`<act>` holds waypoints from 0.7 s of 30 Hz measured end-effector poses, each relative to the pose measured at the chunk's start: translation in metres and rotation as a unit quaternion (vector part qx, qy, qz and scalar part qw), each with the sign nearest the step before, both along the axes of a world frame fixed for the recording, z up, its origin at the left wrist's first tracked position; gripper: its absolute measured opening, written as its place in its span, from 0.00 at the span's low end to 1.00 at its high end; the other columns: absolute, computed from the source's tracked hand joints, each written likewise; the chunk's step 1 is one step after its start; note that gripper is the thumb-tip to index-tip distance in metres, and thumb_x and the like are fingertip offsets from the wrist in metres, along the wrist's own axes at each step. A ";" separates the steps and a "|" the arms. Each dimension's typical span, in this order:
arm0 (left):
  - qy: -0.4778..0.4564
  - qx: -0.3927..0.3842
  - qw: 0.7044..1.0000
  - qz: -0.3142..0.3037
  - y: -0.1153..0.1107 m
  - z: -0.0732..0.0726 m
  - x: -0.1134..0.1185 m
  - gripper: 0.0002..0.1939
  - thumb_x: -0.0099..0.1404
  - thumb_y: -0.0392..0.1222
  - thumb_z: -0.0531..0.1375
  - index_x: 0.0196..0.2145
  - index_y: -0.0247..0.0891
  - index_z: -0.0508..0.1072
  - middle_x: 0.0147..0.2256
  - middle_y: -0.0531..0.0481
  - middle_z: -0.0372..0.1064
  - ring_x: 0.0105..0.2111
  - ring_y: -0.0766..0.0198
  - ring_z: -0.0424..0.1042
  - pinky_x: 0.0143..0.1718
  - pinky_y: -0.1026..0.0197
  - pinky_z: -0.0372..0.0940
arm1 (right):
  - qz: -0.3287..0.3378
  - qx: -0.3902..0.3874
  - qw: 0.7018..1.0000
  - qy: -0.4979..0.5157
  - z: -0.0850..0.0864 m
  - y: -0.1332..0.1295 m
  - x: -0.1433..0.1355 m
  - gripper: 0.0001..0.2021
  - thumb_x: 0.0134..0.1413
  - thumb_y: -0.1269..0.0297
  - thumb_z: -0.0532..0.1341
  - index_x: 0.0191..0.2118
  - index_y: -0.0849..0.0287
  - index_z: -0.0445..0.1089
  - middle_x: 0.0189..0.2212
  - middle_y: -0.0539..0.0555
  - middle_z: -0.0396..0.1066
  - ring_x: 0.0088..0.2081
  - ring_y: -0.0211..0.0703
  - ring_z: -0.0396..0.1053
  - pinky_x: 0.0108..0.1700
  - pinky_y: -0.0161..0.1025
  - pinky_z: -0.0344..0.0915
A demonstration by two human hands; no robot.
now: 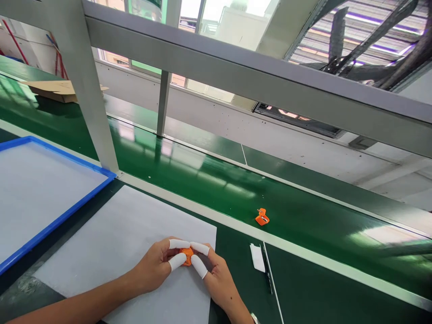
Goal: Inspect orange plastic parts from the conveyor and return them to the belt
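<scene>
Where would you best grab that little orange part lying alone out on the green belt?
Probably pinch the orange part across its wider body, coming from above: it lies flat on the green belt, apart from everything else, with a small nub at its far end.

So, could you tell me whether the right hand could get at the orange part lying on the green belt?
Probably yes: nothing stands between the right hand and the loose orange part, but it already grips another piece.

Glossy green belt (209,180), matt white sheet (114,234)
</scene>
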State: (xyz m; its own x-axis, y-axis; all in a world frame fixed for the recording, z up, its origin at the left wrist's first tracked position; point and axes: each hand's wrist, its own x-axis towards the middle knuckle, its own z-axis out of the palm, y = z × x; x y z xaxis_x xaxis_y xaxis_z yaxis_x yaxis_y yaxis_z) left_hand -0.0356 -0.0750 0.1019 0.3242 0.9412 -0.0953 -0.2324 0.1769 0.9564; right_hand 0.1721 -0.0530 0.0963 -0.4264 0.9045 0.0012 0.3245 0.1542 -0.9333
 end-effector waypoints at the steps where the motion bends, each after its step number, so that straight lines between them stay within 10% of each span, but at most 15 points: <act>1: -0.003 -0.005 1.000 -0.003 0.000 0.000 0.000 0.14 0.69 0.43 0.63 0.51 0.43 0.77 0.55 0.45 0.73 0.52 0.51 0.75 0.56 0.49 0.71 | -0.004 0.000 1.000 -0.003 -0.001 0.000 0.000 0.15 0.65 0.55 0.61 0.54 0.48 0.73 0.44 0.55 0.75 0.47 0.49 0.74 0.52 0.47 0.72; 21: 0.030 -0.028 0.999 -0.018 0.007 0.004 0.002 0.15 0.64 0.48 0.66 0.47 0.39 0.78 0.49 0.44 0.76 0.48 0.52 0.77 0.54 0.51 0.71 | 0.011 0.050 0.999 -0.004 -0.001 -0.003 0.002 0.16 0.67 0.60 0.58 0.58 0.48 0.71 0.43 0.53 0.75 0.45 0.46 0.74 0.49 0.43 0.73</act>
